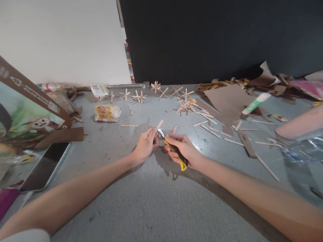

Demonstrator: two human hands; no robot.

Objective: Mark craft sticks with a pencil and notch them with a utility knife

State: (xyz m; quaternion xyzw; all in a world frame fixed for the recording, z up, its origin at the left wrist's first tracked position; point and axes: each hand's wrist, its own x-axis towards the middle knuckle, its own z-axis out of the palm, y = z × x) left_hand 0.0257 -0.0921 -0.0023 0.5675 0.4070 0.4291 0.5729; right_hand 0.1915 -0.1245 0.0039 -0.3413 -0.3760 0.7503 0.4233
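My left hand [147, 144] pinches a short wooden craft stick [159, 124] that points up and away over the grey table [156, 201]. My right hand [182, 149] is wrapped round a yellow and black utility knife [174, 149]. Its metal blade end meets the stick close to my left fingers. Both hands are held near the middle of the table, almost touching. A small pink striped piece [174, 129] lies just behind my right hand.
Several loose sticks and star-shaped stick assemblies [185, 105] are scattered behind and right. Brown cardboard pieces [228, 101] and a white-green glue tube [256, 103] lie at the right. A phone [46, 166] and printed box [27, 117] sit left. Another person's arm [300, 126] reaches in at right, above a clear plastic bottle [302, 149].
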